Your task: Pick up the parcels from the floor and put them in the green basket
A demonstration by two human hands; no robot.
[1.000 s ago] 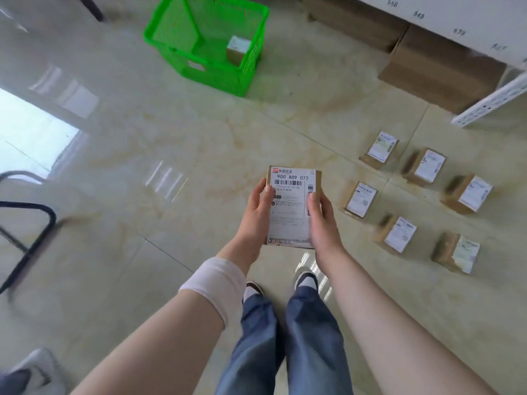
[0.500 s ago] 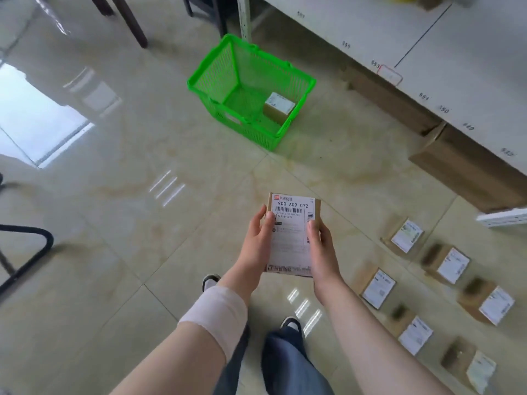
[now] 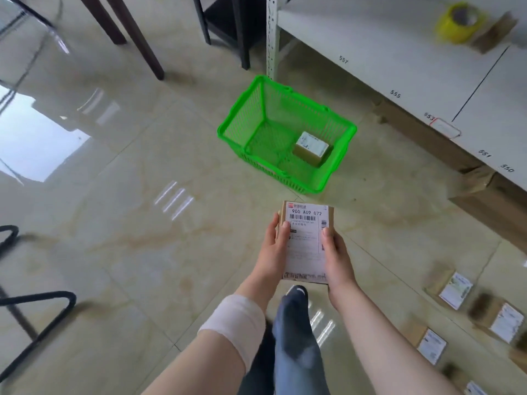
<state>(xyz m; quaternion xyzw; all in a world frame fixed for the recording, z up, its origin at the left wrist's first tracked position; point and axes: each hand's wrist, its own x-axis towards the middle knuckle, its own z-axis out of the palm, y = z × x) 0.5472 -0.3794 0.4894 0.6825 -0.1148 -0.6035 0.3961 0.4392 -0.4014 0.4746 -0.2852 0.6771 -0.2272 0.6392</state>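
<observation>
I hold a small brown parcel [image 3: 306, 238] with a white shipping label, face up in front of me. My left hand [image 3: 272, 249] grips its left edge and my right hand [image 3: 336, 255] grips its right edge, thumbs on top. The green basket [image 3: 251, 109] stands on the floor just beyond the parcel, with one parcel [image 3: 311, 148] inside at its right. Several more labelled parcels [image 3: 453, 289] lie on the floor at the lower right.
A white numbered shelf [image 3: 399, 61] runs along the right, with cardboard boxes [image 3: 490, 201] under it and a yellow tape roll [image 3: 459, 22] on it. Dark table legs [image 3: 142, 44] stand at the back. A black chair frame [image 3: 37, 317] sits at the left.
The basket has come closer and nearer the middle of the view as I walk toward it. The floor parcels have slid to the lower right. Both hands keep their hold on the parcel.
</observation>
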